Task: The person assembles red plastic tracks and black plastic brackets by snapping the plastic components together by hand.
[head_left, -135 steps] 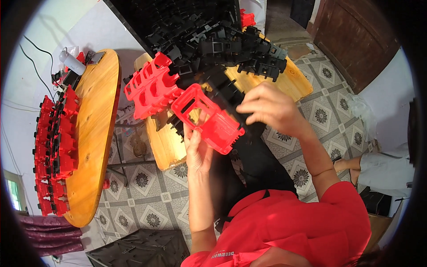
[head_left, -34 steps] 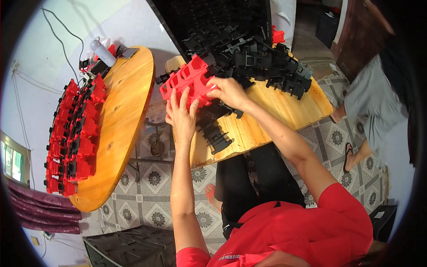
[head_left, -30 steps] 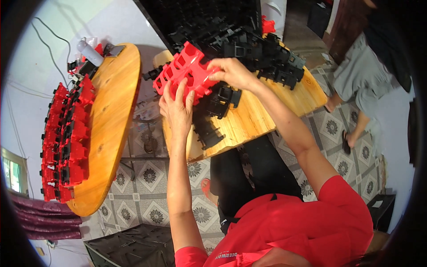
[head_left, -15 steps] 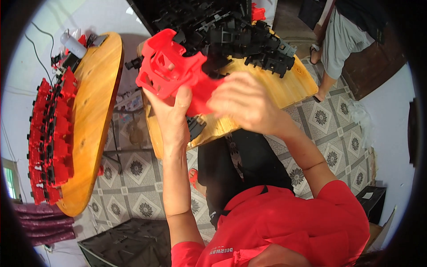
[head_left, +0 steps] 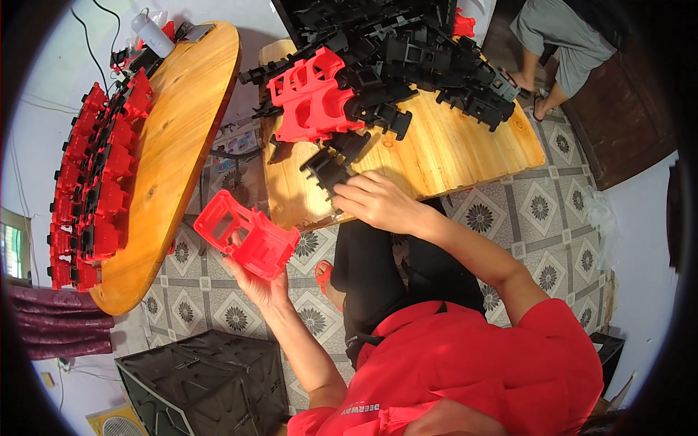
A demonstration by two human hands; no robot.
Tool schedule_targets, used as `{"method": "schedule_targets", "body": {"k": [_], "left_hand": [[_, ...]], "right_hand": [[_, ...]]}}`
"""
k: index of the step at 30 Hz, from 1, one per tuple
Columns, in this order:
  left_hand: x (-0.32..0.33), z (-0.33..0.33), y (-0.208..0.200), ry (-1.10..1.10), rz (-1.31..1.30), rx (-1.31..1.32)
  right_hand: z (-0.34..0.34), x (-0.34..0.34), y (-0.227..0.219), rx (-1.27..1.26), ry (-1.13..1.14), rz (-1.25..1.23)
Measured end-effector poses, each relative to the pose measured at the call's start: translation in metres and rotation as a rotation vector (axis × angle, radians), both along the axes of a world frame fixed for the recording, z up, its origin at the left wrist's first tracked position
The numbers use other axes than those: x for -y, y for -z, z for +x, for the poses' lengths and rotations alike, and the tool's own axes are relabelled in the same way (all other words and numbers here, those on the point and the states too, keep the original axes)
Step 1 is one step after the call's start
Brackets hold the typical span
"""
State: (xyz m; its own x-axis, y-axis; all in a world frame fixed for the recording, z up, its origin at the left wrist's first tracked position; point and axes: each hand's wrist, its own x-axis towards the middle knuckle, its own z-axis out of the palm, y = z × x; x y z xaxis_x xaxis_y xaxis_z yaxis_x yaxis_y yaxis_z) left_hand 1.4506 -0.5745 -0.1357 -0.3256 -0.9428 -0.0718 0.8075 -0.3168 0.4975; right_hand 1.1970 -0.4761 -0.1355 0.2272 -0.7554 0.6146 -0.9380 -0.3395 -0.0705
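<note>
In my left hand [head_left: 260,287], a red moulded plastic frame [head_left: 275,247] with large openings is held beyond the table's near left edge. The fingers wrap its underside, and part of them is hidden behind it. My right hand [head_left: 382,203] grips a black plastic bracket [head_left: 327,171] at the near edge of the wooden table [head_left: 465,156]. Its fingertips are closed on the bracket's right side. Just beyond it, another red plastic frame [head_left: 298,120] rests against a heap of black plastic parts [head_left: 418,62].
A second wooden table [head_left: 182,138] on the left carries rows of red and black assemblies [head_left: 109,211] and a grey bottle [head_left: 153,33]. A black crate [head_left: 211,378] stands on the tiled floor at lower left. Another person's legs [head_left: 560,69] show at upper right.
My left hand has come down toward me with a red frame. My right hand has left the red plastic and taken hold of a black bracket. A red frame now shows on the heap.
</note>
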Motion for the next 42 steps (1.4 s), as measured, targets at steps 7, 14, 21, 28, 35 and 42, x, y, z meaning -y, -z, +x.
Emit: {"method": "schedule_targets", "body": {"k": [7,14,21,28,35,42], "left_hand": [[-0.003,0.006,0.025,0.187,-0.089,-0.083],[-0.024,-0.028,0.020,0.398,0.000,-0.191],[-0.043,-0.061,0.009,0.354,0.068,-0.037],[-0.049,-0.093,0.010,0.354,0.036,0.042],[-0.061,-0.103,0.000,0.341,-0.113,0.137],[-0.068,-0.102,-0.013,0.374,-0.103,0.070]], "right_hand": [[-0.053,-0.087,-0.036,1.049,0.520,0.059],[-0.142,-0.104,0.013,0.988,0.800,0.016],[-0.133,-0.096,-0.002,0.238,0.561,0.035],[-0.094,-0.107,-0.052,0.699,0.394,0.150],[0.003,-0.088,-0.088,0.304,0.135,-0.032],[0.014,-0.080,-0.080,0.238,0.189,-0.052]]}}
